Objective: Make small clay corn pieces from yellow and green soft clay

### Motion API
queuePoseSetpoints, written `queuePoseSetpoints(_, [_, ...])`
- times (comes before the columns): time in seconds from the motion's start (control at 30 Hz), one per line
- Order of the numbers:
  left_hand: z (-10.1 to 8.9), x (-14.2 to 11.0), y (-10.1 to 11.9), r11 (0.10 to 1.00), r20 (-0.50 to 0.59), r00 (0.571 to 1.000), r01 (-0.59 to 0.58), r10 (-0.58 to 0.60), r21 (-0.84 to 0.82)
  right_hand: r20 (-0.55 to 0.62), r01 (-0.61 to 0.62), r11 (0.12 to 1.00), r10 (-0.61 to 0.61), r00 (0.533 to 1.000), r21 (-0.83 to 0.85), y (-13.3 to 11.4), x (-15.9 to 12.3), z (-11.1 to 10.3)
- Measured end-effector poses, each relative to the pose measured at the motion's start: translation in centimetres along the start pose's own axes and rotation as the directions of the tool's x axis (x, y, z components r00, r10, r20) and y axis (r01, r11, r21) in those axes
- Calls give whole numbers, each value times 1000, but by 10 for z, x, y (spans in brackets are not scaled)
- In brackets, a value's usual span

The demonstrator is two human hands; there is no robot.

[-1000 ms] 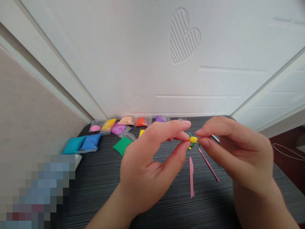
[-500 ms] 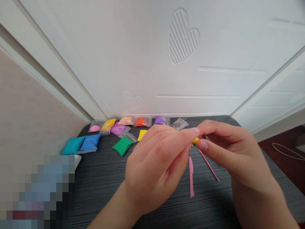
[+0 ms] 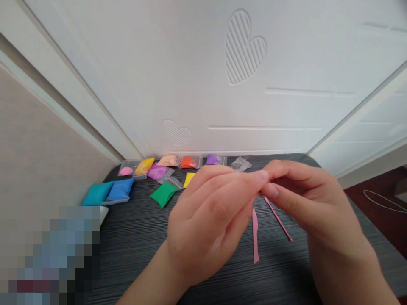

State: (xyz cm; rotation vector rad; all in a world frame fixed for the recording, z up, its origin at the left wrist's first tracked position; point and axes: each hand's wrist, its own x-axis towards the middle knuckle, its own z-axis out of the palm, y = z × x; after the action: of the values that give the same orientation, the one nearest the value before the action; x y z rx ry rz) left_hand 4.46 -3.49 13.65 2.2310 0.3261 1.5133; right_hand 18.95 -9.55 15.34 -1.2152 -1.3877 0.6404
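Observation:
My left hand (image 3: pixel 213 216) is closed, its fingers pressed together in a pinch, with the back of the hand turned toward me. My right hand (image 3: pixel 313 203) is closed as well, thumb and index fingertip meeting the left fingertips. Between the fingertips is a small piece of modelling clay (image 3: pixel 260 192); just a speck of green shows, and the fingers cover the rest. Below the hands, a pink plastic knife (image 3: pixel 255 237) lies on the dark table (image 3: pixel 136 254). A thin pink modelling stick (image 3: pixel 280 221) lies beside it, slanting under the right hand.
Several bags of coloured clay line the back, among them an orange bag (image 3: pixel 188 162) and a purple bag (image 3: pixel 213 160). A green bag (image 3: pixel 163 194) lies nearer, and a blue bag (image 3: pixel 120 190) sits at the left. A white door panel (image 3: pixel 190 76) rises behind the table.
The yellow clay that showed between the fingertips is now covered, leaving a green speck. The right thumb has shifted slightly; both hands stay in nearly the same place.

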Motion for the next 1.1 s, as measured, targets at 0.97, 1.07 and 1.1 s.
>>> queuePoseSetpoints(0.97, [-5,1,-2,994,-6,1000,28,-27,103,-13,-36,998,37,999,48,-1,1,0])
queuePoseSetpoints(1.07, [-3,0,-2,994,-61,997,46,-40,102,-24,-54,998,55,998,31,-2,0,-1])
queuePoseSetpoints(1.1, [-3,0,-1,994,-74,996,51,-44,93,-27,-55,998,56,998,20,-2,0,0])
